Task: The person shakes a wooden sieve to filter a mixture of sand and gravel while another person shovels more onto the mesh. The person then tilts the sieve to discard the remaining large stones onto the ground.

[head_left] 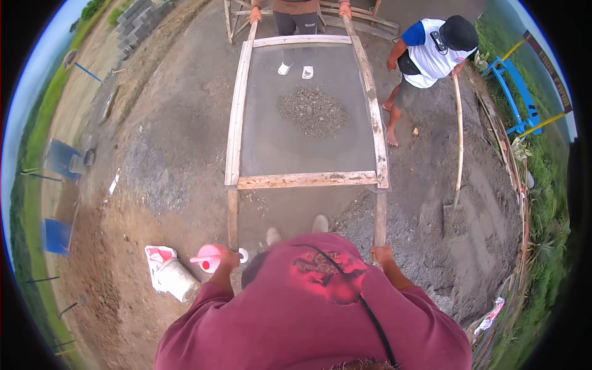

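A large wooden-framed sieve [306, 180] spans the middle of the head view. Its fine mesh carries a pile of gravel [313, 112]. My left hand [229, 256] is closed around the end of the left wooden handle, and my right hand [382, 254] grips the end of the right one. At the far end, a co-worker [296, 7] holds the other two handles, one in each hand. Beside my left hand is a pink and white plastic container [209, 258].
A white bucket [176, 279] lies by a bag on the left ground. To the right, another person [436, 52] holds a long-handled shovel [458, 135], its blade on grey sand. Concrete blocks [137, 24] are stacked at the far left; a blue frame [519, 92] stands far right.
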Demonstrator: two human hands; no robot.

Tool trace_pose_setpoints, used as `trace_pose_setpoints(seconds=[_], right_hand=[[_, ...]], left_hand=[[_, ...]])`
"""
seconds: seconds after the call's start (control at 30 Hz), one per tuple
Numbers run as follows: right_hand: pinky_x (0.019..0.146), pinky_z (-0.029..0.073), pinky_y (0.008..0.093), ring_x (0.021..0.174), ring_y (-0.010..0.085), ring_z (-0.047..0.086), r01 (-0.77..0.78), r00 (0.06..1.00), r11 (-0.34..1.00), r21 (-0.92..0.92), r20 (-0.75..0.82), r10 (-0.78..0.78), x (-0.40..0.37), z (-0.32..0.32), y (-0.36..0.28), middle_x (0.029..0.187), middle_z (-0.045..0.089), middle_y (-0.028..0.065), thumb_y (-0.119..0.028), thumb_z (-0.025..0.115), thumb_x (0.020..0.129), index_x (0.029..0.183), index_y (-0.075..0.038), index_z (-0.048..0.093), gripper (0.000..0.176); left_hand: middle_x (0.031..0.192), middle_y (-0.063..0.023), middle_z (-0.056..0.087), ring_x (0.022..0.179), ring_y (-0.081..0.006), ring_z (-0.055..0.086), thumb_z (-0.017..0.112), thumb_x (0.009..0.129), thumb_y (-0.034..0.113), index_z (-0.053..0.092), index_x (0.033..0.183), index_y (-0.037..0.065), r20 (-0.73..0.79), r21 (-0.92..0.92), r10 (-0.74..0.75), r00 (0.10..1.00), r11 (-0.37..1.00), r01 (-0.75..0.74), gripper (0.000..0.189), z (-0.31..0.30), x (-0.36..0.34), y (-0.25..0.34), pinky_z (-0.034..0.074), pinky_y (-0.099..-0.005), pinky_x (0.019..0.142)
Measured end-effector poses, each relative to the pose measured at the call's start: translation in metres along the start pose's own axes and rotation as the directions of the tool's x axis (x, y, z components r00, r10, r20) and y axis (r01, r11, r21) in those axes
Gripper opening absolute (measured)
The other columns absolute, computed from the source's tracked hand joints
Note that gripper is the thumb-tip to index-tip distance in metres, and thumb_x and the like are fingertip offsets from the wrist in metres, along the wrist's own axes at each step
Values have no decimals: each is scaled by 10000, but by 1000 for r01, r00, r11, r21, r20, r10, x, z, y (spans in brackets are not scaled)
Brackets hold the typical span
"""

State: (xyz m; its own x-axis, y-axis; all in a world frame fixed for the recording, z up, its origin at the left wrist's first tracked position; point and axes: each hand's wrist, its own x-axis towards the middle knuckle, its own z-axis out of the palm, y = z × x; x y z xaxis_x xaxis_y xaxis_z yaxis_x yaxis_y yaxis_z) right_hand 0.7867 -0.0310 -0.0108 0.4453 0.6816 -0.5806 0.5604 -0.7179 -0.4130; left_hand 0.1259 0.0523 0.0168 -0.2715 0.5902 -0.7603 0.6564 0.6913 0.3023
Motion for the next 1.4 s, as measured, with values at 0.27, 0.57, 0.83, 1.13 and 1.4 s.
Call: trace_pose_setpoints(seconds=[0.27,0.57,0.83,1.13,1.4], right_hand=[[540,510,417,575,220,648,-143,987,858,494,140,84,97,-135,-241,703,643,78,-198,696,737,929,-35,663,255],[470,493,369,549,235,662,-151,988,913,380,41,147,65,-91,-91,688,664,112,-144,711,728,839,25,694,203],[529,487,330,538,203,618,-60,995,963,261,-61,78,-42,-204,-51,645,618,83,-134,652,742,791,8,660,150],[556,540,343,600,215,635,-4,1000,845,535,-10,10,-162,-300,-252,761,649,90,-233,693,841,938,-28,612,240],[564,536,360,647,203,611,-29,983,780,625,160,-92,-170,-120,-317,785,611,66,-179,705,884,1017,-80,541,234]], left_hand=[[662,-162,690,559,-270,668,704,717,187,683,655,-34,-168,27,208,964,978,-206,230,-146,83,231,550,-421,552],[745,-279,688,748,-385,727,714,750,241,679,780,-95,-35,39,104,994,994,-103,340,6,75,104,549,-473,652],[787,-287,692,819,-394,722,798,661,279,656,960,-129,-134,-193,262,956,939,-284,525,98,-13,94,567,-444,771],[972,-222,718,906,-387,696,714,711,210,711,1051,31,195,-478,345,918,851,-218,384,99,32,138,534,-432,777],[907,-287,722,826,-397,723,688,708,295,721,949,-78,-130,-349,269,954,889,-298,446,-84,81,18,560,-467,739]])
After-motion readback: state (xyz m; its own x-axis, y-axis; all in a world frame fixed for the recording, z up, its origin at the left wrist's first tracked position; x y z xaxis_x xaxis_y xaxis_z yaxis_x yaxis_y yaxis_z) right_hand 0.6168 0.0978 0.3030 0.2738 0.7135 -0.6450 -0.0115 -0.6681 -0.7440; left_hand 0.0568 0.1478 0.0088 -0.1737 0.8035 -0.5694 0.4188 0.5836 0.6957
